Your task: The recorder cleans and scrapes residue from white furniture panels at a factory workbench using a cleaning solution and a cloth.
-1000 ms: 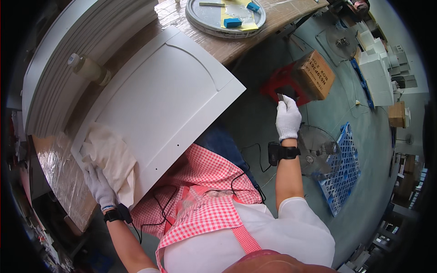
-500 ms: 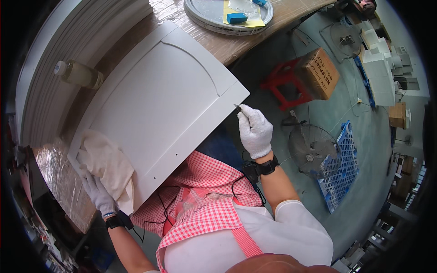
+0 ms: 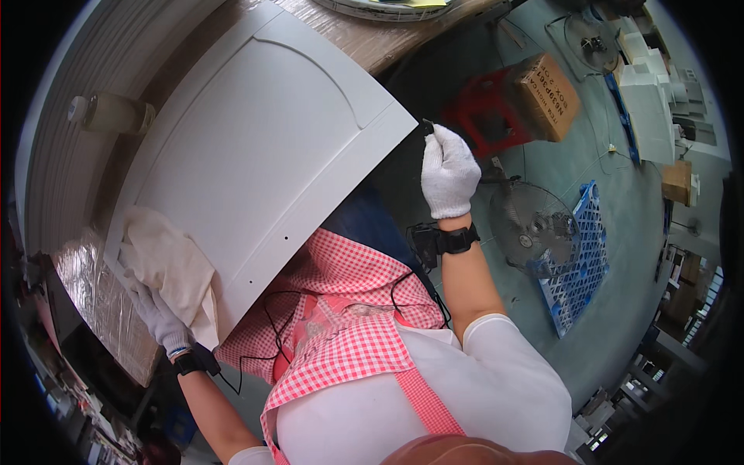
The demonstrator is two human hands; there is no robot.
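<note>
A white cabinet door panel [image 3: 256, 147] with a curved raised moulding and two small holes lies slanted over the table's edge in front of me. My right hand [image 3: 450, 172], in a white knit glove, pinches a small dark blade [image 3: 427, 126] just off the panel's right corner. At the panel's near left end, my gloved left hand [image 3: 159, 316] is closed on a cream cloth [image 3: 167, 256] at the edge. The cloth lies crumpled over that corner, and some fingertips are hidden by its folds.
White panels [image 3: 85, 58] are stacked at left, with a clear bottle [image 3: 116, 114] beside them. A round lid [image 3: 380, 9] sits on the film-covered table [image 3: 353, 43]. To the right are a red stool [image 3: 484, 116], a carton [image 3: 547, 97], a fan [image 3: 531, 231] and a blue pallet [image 3: 575, 271].
My right hand has moved up and slightly right with the blade, away from the panel's corner. The view has shifted, so the panel and table sit higher; my left hand stays at the cloth.
</note>
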